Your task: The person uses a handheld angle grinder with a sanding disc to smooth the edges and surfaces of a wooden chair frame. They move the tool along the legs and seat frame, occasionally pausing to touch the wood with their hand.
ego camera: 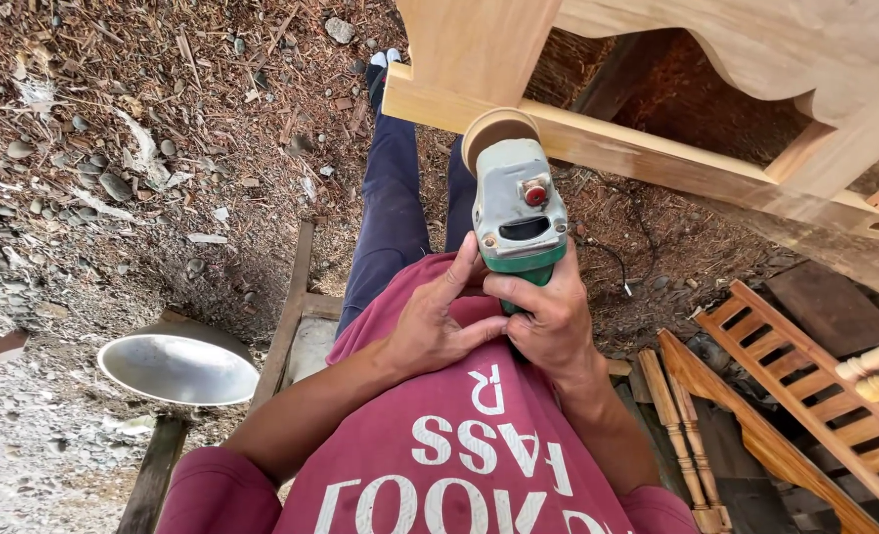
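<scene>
Both hands are gripping a green and grey sander [519, 213] against the person's chest. The right hand [550, 318] is wrapping its body from the side, while the left hand [432, 321] is closing on it from the other side, index finger extended. Its round pad [499, 129] is pressing against a pale wooden rail [647, 148]. A metal bowl [177, 368] is lying on the ground, well apart.

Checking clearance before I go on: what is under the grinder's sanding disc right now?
The sanding disc of the angle grinder sits against the pale wooden rail of the furniture frame. The contact spot itself is hidden by the disc. Both hands, left hand and right hand, grip the handle.
</scene>
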